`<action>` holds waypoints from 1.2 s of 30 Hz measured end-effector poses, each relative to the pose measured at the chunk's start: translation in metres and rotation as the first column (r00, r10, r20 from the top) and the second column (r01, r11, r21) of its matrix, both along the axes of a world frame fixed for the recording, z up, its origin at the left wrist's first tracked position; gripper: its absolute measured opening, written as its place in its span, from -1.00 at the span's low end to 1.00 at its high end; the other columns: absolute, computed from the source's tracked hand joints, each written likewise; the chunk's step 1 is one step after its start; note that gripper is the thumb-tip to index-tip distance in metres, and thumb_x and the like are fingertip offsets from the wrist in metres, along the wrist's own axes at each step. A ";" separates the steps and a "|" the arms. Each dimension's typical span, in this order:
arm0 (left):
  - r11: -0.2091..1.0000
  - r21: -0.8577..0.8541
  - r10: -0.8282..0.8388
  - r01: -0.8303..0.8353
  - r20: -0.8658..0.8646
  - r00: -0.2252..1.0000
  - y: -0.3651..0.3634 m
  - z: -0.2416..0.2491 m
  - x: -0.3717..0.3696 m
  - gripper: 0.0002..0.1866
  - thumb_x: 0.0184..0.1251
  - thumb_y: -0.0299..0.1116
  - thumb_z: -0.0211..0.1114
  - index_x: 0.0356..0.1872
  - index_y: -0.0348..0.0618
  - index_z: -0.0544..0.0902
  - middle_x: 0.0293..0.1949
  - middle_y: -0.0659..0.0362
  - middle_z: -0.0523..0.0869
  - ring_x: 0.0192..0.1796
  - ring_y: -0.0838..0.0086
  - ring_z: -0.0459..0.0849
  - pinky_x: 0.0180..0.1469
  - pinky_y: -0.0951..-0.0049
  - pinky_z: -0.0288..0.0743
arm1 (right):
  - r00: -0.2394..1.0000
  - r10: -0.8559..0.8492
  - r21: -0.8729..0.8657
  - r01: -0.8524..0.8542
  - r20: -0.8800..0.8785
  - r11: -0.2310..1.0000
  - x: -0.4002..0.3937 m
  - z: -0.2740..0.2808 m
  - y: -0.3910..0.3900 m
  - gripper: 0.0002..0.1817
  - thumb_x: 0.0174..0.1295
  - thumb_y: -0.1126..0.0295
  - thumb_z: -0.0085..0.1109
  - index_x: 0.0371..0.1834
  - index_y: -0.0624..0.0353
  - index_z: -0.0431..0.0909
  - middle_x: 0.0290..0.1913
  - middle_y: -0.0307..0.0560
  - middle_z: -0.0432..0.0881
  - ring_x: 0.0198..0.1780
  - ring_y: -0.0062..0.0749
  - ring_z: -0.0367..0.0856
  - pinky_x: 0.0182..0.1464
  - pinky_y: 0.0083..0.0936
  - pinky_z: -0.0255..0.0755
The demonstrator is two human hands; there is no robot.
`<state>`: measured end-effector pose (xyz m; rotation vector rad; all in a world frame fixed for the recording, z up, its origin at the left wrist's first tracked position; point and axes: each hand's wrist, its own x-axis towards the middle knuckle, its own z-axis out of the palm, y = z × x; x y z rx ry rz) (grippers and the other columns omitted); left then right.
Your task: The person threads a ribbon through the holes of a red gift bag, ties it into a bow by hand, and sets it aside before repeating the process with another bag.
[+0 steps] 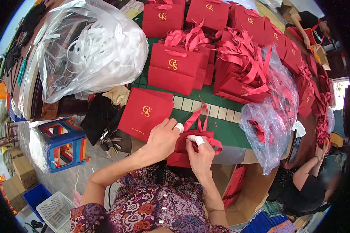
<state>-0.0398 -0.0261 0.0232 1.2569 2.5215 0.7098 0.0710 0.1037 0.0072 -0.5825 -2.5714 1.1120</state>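
- Red bag (179,157): lies at the bench's (229,136) near edge, between the hands, its ribbon (203,116) looping toward the far side.
- Possible faults: an uneven pull on the ribbon could crease or tear the bag's upper edge; a loosened hold might let the bag slide off the near side.
- Left hand (163,136): reaches in from the near left, back upward, fingers curled; whether it grips anything cannot be told.
- Right hand (201,157): wrist near, thumb and wrapped forefinger pinched nearly together on the bag's upper edge.
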 end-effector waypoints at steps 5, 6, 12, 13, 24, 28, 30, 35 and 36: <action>0.997 0.070 -0.010 0.009 0.012 1.000 0.001 0.004 0.005 -0.82 0.09 -0.57 0.26 -0.24 -0.29 0.61 -0.18 0.02 0.57 -0.13 0.09 0.60 -0.22 0.10 0.57 | 1.000 -0.012 -0.038 0.011 -0.021 0.999 -0.003 0.002 -0.003 -0.84 0.12 0.50 0.40 -0.25 0.22 0.64 -0.40 0.00 0.63 -0.42 -0.10 0.63 -0.35 -0.28 0.49; 0.997 0.071 -0.011 0.010 0.012 1.000 0.001 0.004 0.005 -0.82 0.09 -0.57 0.26 -0.24 -0.29 0.61 -0.18 0.02 0.57 -0.13 0.09 0.60 -0.22 0.10 0.57 | 0.998 -0.018 -0.019 0.017 -0.055 1.000 -0.004 0.000 -0.004 -0.84 0.11 0.51 0.40 -0.27 0.23 0.63 -0.40 0.00 0.64 -0.42 -0.10 0.63 -0.35 -0.29 0.49; 0.998 0.054 -0.019 0.011 0.139 0.990 0.001 -0.003 0.008 -0.80 0.17 -0.57 0.22 -0.17 -0.32 0.59 -0.25 -0.09 0.62 -0.23 -0.05 0.65 -0.25 0.05 0.58 | 0.997 -0.068 -0.060 0.066 -0.030 0.996 -0.005 -0.005 -0.009 -0.83 0.05 0.52 0.41 -0.31 0.25 0.60 -0.40 0.01 0.64 -0.44 -0.11 0.64 -0.35 -0.30 0.50; 0.999 0.038 0.023 -0.031 0.203 0.979 0.001 -0.003 0.008 -0.83 0.21 -0.56 0.21 -0.17 -0.32 0.59 -0.28 -0.13 0.63 -0.24 -0.09 0.66 -0.24 0.03 0.57 | 0.997 -0.078 -0.075 0.077 -0.007 0.994 -0.005 -0.005 -0.010 -0.82 0.04 0.52 0.41 -0.32 0.25 0.59 -0.41 0.01 0.64 -0.45 -0.11 0.63 -0.35 -0.30 0.50; 0.987 0.121 0.030 -0.107 0.514 0.857 0.003 -0.003 -0.004 -0.90 0.31 -0.57 0.18 -0.20 -0.37 0.54 -0.29 -0.22 0.67 -0.18 -0.17 0.67 -0.15 0.00 0.54 | 0.985 0.059 0.211 -0.023 -0.164 0.977 -0.002 -0.014 -0.007 -0.81 0.01 0.57 0.40 -0.31 0.27 0.60 -0.43 0.02 0.59 -0.47 -0.16 0.60 -0.43 -0.30 0.46; 0.985 0.150 -0.003 -0.083 0.498 0.867 0.001 -0.004 -0.002 -0.88 0.30 -0.56 0.18 -0.17 -0.31 0.55 -0.31 -0.17 0.69 -0.17 -0.14 0.69 -0.15 0.05 0.55 | 1.000 -0.004 -0.005 0.004 -0.009 1.000 0.003 -0.001 -0.005 -0.82 0.03 0.56 0.39 -0.31 0.28 0.60 -0.38 0.05 0.66 -0.46 -0.17 0.64 -0.40 -0.35 0.50; 0.986 0.141 -0.004 -0.083 0.527 0.850 0.001 -0.003 -0.001 -0.88 0.30 -0.55 0.19 -0.17 -0.31 0.55 -0.30 -0.17 0.69 -0.16 -0.14 0.69 -0.14 0.05 0.55 | 1.000 -0.008 -0.028 0.008 0.010 1.000 0.002 0.004 -0.001 -0.83 0.04 0.56 0.39 -0.31 0.28 0.61 -0.36 0.05 0.68 -0.45 -0.17 0.66 -0.39 -0.36 0.51; 0.981 0.169 0.005 -0.095 0.467 0.884 0.003 -0.010 -0.002 -0.87 0.31 -0.53 0.19 -0.17 -0.34 0.56 -0.30 -0.19 0.69 -0.16 -0.15 0.68 -0.14 0.03 0.55 | 0.998 0.034 -0.073 -0.030 0.053 0.997 0.009 0.006 0.002 -0.84 0.07 0.52 0.38 -0.30 0.21 0.61 -0.41 -0.01 0.62 -0.43 -0.13 0.64 -0.38 -0.28 0.49; 0.981 0.167 0.007 -0.096 0.467 0.884 0.004 -0.008 -0.003 -0.87 0.31 -0.53 0.19 -0.17 -0.34 0.56 -0.30 -0.19 0.69 -0.16 -0.15 0.68 -0.14 0.03 0.55 | 0.998 0.028 -0.066 -0.024 0.055 0.998 0.010 0.006 0.003 -0.85 0.10 0.54 0.37 -0.27 0.24 0.62 -0.36 0.01 0.67 -0.40 -0.16 0.67 -0.34 -0.34 0.51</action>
